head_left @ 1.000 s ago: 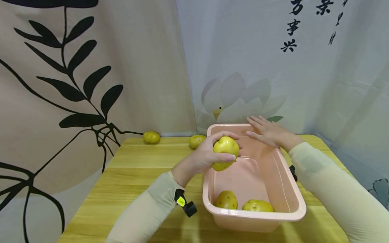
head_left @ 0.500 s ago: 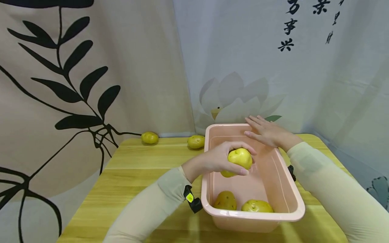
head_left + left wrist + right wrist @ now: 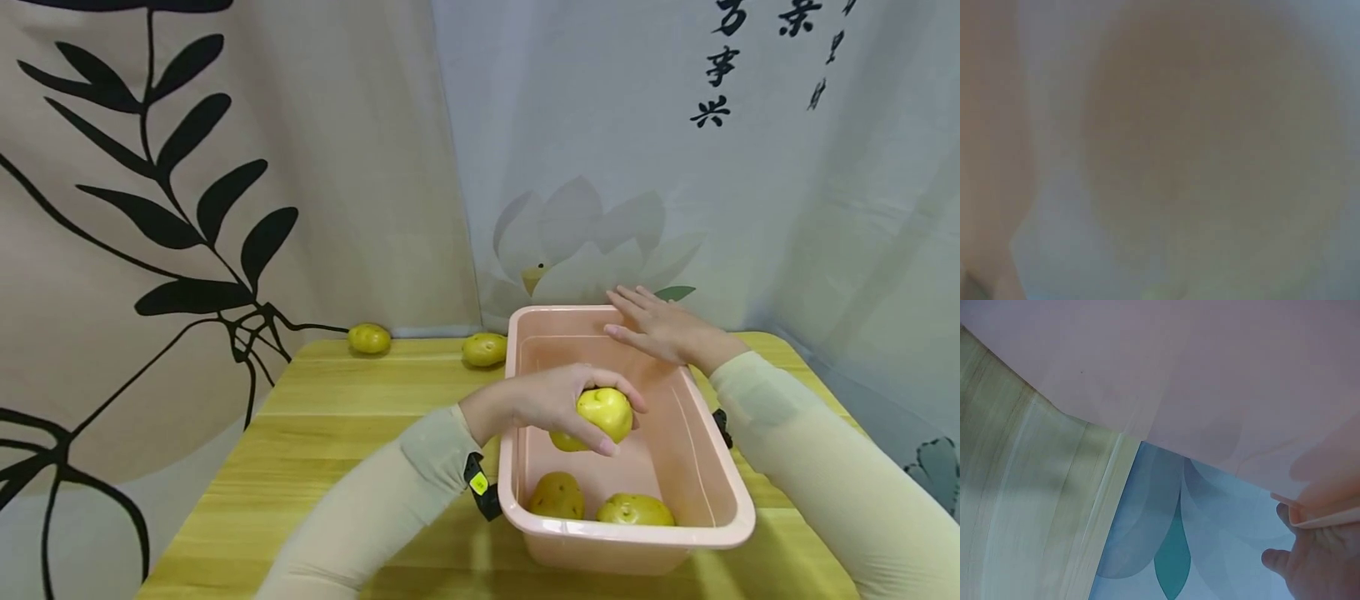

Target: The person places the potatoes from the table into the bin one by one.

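Observation:
My left hand [image 3: 551,404] grips a yellow potato [image 3: 606,414] inside the pink plastic basin [image 3: 626,531], above its floor. Thumb and fingers wrap around the potato's sides. At the basin's far right corner, my right hand [image 3: 667,329] rests over the rim with its fingers straight. The right wrist view shows part of that hand [image 3: 1322,565] against the basin rim [image 3: 1329,519]. Two more potatoes lie at the basin's near end, one to the left [image 3: 557,496] and one to the right [image 3: 635,509]. The left wrist view is too blurred to make out.
Two potatoes lie along the back of the wooden table [image 3: 360,442], one at the far left corner [image 3: 369,338] and one close beside the basin [image 3: 484,349]. A printed curtain [image 3: 360,167] hangs right behind the table.
My left hand has carried the potato to the right and down, from over the basin's left rim to inside it. My right hand has stayed at the rim.

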`<move>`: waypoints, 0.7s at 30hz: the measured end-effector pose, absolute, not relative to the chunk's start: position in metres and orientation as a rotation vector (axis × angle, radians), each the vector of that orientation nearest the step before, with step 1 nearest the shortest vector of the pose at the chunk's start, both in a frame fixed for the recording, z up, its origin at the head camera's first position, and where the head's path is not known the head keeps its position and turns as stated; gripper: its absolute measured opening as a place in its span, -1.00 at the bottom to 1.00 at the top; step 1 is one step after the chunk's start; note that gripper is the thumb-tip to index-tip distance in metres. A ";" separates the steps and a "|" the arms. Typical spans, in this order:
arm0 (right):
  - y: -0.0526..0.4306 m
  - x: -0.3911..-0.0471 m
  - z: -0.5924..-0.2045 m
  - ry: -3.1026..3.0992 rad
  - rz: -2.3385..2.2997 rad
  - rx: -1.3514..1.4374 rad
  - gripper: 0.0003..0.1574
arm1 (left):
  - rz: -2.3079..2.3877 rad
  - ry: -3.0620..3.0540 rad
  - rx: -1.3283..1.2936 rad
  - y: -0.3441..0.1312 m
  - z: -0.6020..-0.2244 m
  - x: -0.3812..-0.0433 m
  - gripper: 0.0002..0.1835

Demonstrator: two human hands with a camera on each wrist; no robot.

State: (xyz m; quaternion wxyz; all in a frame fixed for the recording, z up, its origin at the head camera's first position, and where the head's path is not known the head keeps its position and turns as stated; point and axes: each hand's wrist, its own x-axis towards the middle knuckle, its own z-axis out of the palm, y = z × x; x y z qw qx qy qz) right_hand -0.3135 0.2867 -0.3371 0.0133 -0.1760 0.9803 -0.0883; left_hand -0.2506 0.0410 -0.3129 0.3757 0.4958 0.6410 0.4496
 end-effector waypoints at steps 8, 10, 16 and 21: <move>0.286 -0.317 -0.339 3.051 -0.264 -0.575 -0.07 | 1.074 1.669 1.325 0.038 -0.307 -0.248 -0.46; 0.286 -0.317 -0.339 3.047 -0.272 -0.572 -0.07 | 1.053 1.659 1.320 0.038 -0.307 -0.248 -0.45; 0.286 -0.315 -0.338 3.034 -0.267 -0.542 -0.03 | 1.012 1.639 1.318 0.038 -0.309 -0.247 -0.44; 0.286 -0.316 -0.339 3.045 -0.251 -0.555 -0.03 | 0.995 1.637 1.307 0.038 -0.309 -0.247 -0.41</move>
